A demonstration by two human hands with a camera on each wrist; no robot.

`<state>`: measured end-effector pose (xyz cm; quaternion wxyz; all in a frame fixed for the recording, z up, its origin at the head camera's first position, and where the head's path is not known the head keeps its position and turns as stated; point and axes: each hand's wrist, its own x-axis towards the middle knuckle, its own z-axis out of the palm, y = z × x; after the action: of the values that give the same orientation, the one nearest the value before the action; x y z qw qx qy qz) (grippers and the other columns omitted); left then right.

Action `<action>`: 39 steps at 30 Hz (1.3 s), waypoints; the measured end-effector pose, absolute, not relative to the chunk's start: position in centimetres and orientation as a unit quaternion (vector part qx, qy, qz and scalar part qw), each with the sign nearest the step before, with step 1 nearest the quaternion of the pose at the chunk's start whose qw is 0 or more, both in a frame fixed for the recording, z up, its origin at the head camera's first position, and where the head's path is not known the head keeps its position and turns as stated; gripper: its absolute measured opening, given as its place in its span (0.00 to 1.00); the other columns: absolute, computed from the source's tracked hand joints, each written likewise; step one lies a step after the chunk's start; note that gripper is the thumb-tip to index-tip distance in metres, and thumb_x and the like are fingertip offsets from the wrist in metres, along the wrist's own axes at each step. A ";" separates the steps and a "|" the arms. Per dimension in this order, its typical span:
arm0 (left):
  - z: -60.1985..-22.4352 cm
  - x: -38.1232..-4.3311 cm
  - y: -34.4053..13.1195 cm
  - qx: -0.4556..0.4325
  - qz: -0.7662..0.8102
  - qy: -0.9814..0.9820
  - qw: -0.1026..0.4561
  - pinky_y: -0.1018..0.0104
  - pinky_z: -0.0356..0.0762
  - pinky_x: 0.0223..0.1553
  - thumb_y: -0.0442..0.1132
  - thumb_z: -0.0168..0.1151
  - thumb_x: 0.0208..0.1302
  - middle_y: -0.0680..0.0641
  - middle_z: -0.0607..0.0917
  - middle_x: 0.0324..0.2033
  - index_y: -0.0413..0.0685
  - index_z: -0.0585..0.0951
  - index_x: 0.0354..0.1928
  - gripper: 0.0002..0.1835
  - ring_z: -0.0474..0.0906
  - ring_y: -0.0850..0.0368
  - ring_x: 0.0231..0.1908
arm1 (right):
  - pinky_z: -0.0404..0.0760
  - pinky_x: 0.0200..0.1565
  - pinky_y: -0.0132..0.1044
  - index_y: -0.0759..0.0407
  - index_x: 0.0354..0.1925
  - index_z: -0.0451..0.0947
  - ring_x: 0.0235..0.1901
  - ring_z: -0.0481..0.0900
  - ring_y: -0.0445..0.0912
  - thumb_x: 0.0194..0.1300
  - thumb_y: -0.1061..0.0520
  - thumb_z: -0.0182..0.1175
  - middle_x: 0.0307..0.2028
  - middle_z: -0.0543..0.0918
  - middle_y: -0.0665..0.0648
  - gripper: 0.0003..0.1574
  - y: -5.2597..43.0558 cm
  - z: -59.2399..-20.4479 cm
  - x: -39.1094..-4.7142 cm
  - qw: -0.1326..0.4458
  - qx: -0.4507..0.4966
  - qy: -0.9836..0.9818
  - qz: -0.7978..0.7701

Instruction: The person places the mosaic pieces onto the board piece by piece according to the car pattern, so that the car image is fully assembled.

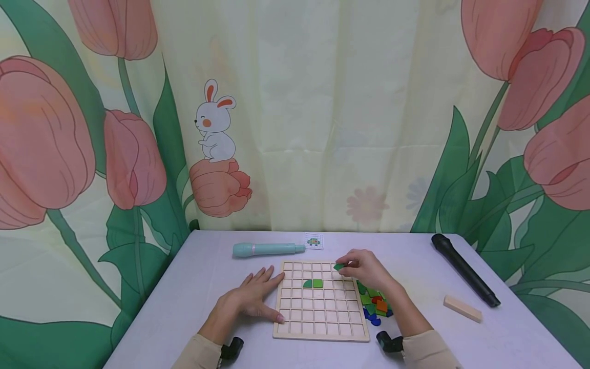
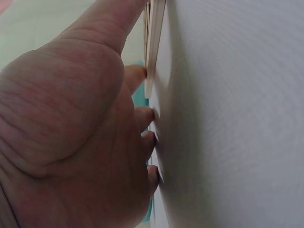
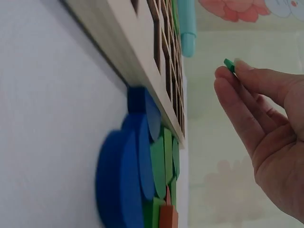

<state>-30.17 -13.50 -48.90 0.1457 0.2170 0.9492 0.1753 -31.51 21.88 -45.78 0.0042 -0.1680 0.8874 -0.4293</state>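
Observation:
In the head view a wooden grid board (image 1: 322, 318) lies flat on the table. A dark green quarter-round piece (image 1: 308, 283) and a light green square piece (image 1: 317, 283) sit side by side in its cells. My left hand (image 1: 252, 297) is spread at the board's left edge, thumb and index finger touching the frame, other fingertips on the table. Over the board's upper right corner, my right hand (image 1: 366, 267) pinches a small green piece (image 3: 229, 65) between thumb and fingers; its full shape is partly hidden. In the right wrist view this piece is held above the board.
Right of the board lies a heap of green, orange, red and blue pieces (image 1: 381, 306). A teal marker pen (image 1: 267, 249) and a small picture card (image 1: 314, 241) lie behind it. Farther right are a wooden block (image 1: 463, 308) and a black microphone-like stick (image 1: 465, 270).

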 end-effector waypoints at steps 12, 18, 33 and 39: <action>-48.7 -30.0 -13.5 0.222 0.176 0.948 0.145 0.36 0.40 0.81 0.77 0.75 0.43 0.43 0.50 0.84 0.64 0.57 0.83 0.66 0.41 0.42 0.84 | 0.80 0.37 0.30 0.58 0.48 0.90 0.37 0.77 0.45 0.63 0.61 0.74 0.39 0.87 0.50 0.13 19.5 -46.7 -31.3 0.013 -0.154 0.911 -0.383; -48.7 -29.9 -13.5 0.223 0.174 0.948 0.145 0.36 0.41 0.81 0.77 0.75 0.43 0.43 0.50 0.84 0.63 0.57 0.83 0.66 0.41 0.42 0.84 | 0.76 0.33 0.32 0.60 0.45 0.90 0.33 0.76 0.45 0.62 0.61 0.74 0.34 0.84 0.49 0.12 18.9 -47.2 -31.2 0.031 -0.168 0.909 -0.381; -48.6 -29.9 -13.6 0.227 0.173 0.947 0.144 0.35 0.41 0.81 0.77 0.74 0.43 0.42 0.49 0.84 0.63 0.57 0.83 0.66 0.41 0.42 0.84 | 0.71 0.30 0.30 0.53 0.38 0.87 0.29 0.73 0.43 0.61 0.59 0.76 0.26 0.78 0.48 0.07 18.2 -47.9 -31.3 0.034 -0.176 0.920 -0.349; -48.6 -29.9 -13.6 0.228 0.174 0.947 0.146 0.35 0.40 0.81 0.78 0.74 0.44 0.42 0.49 0.84 0.63 0.56 0.83 0.66 0.40 0.42 0.84 | 0.70 0.28 0.31 0.54 0.36 0.84 0.27 0.73 0.42 0.60 0.59 0.77 0.25 0.77 0.48 0.09 18.1 -48.1 -31.3 0.027 -0.191 0.921 -0.340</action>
<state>-29.86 -13.63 -48.58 0.1462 0.2277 0.9467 0.1745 -31.26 18.14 -48.05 0.0273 -0.1908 0.9206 -0.3395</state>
